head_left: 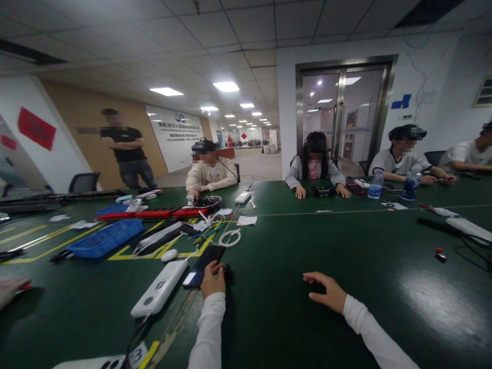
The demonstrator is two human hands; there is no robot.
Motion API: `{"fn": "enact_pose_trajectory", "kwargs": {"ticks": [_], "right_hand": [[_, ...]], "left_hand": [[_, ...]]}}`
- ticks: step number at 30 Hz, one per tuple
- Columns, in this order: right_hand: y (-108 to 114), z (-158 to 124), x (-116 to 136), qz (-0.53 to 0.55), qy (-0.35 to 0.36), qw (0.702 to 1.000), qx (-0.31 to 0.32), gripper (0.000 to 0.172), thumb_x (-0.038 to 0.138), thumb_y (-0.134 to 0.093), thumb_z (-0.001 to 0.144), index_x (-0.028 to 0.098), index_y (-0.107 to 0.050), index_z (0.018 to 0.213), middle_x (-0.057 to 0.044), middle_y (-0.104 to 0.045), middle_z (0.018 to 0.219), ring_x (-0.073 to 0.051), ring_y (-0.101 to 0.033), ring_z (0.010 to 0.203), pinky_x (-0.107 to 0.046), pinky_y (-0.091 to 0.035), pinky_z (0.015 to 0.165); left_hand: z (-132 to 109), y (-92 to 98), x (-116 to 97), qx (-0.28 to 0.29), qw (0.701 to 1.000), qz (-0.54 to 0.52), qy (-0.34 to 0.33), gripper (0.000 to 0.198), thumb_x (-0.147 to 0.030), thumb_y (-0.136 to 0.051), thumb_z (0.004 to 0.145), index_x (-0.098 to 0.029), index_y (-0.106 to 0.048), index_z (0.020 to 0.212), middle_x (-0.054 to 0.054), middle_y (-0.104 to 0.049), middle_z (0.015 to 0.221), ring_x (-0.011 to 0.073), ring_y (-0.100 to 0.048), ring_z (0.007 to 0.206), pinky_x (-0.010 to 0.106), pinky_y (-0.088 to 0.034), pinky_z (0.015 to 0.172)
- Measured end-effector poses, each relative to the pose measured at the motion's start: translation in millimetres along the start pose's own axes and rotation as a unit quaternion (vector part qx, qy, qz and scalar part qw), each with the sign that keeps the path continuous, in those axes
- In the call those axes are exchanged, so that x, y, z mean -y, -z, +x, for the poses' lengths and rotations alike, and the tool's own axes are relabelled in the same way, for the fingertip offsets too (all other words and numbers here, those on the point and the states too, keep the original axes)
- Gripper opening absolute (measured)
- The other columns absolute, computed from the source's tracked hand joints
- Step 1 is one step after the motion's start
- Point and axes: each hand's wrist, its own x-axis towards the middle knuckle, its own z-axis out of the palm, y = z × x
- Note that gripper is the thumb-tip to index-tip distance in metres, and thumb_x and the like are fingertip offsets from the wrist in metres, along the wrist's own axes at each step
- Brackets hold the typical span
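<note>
Near the middle of the green table, my left hand (pixel 213 281) has its fingers curled against a small black object (pixel 229 273). The object's kind cannot be made out, as the fingers partly cover it. A dark phone-like slab (pixel 205 264) with a bright patch at its near end lies just left of that hand. To the right, my right hand (pixel 326 291) hovers over the table with thumb and fingers apart and nothing between them. Left of the slab sits a long white device (pixel 160 288) with a cable at each end.
A blue tray (pixel 105 240), a coiled white cable (pixel 229 238) and loose coloured wires lie ahead on the left. A small red and black part (pixel 441 255) and a white power strip (pixel 471 229) are at right. Several people sit across the table; one person (pixel 125 148) stands behind.
</note>
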Motion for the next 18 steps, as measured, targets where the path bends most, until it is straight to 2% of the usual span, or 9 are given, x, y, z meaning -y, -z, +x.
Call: {"fn": "enact_pose_trajectory", "kwargs": {"ticks": [18], "right_hand": [[0.0, -0.5, -1.5, -0.007, -0.018, 1.0, -0.001, 0.044, 0.031, -0.057, 0.073, 0.026, -0.044, 0.115, -0.001, -0.05, 0.111, -0.021, -0.045, 0.103, -0.038, -0.037, 0.089]], "left_hand": [[-1.5, 1.3, -4.2, 0.006, 1.0, 0.011, -0.004, 0.03, -0.024, -0.047, 0.07, -0.022, -0.045, 0.1, 0.001, -0.066, 0.087, 0.0144, -0.061, 0.081, 0.029, -0.044, 0.075]]}}
